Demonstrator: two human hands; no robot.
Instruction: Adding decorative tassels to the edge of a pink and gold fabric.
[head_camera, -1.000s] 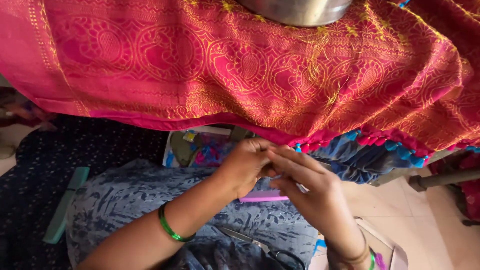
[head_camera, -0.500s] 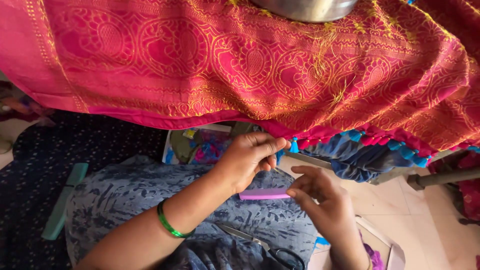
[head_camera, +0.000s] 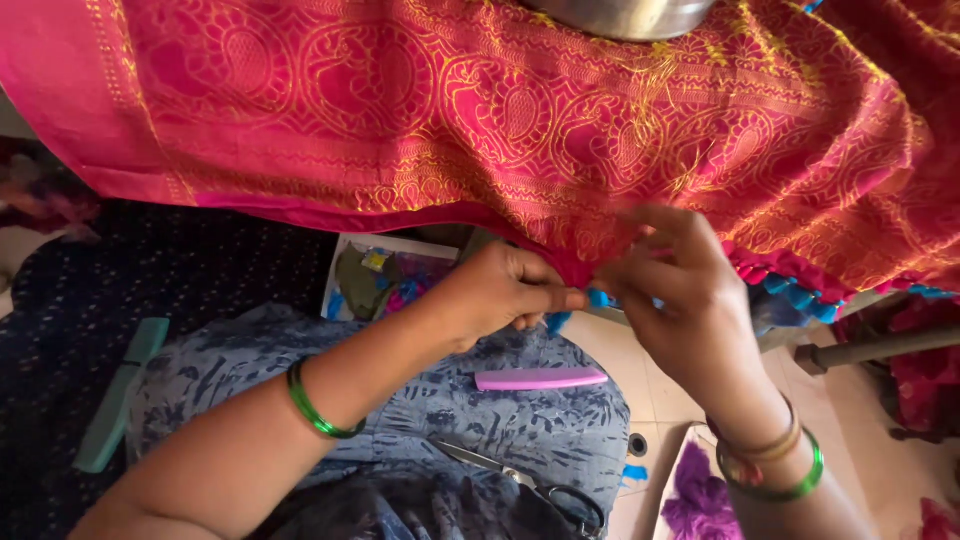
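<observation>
We find both hands raised from the lap since the earlier views: the left hand (head_camera: 500, 292) and right hand (head_camera: 672, 290) each pinch the hem of the pink, gold-patterned woven cloth (head_camera: 520, 120) beside its blue tassels (head_camera: 800, 296). The lilac plastic comb (head_camera: 540, 379) and steel scissors (head_camera: 525, 484) lie on the lap, untouched.

Left hand (head_camera: 495, 295): bare, no ring visible.
Left forearm: bare, no sleeve in view; one thin glossy green bangle (head_camera: 318, 408), plain and smooth, sitting well up the arm from the wrist.
Right hand (head_camera: 675, 300): bare, no ring visible.
Right wrist: two bangles side by side; a slim gold-toned bangle (head_camera: 765, 447) nearer the hand, a glossy green bangle (head_camera: 790, 487) just behind it, matching the one on the other arm.
Lap garment (head_camera: 500, 420): grey-blue cloth with dark blue blotched print, lying below both green bangles, softly creased.
</observation>
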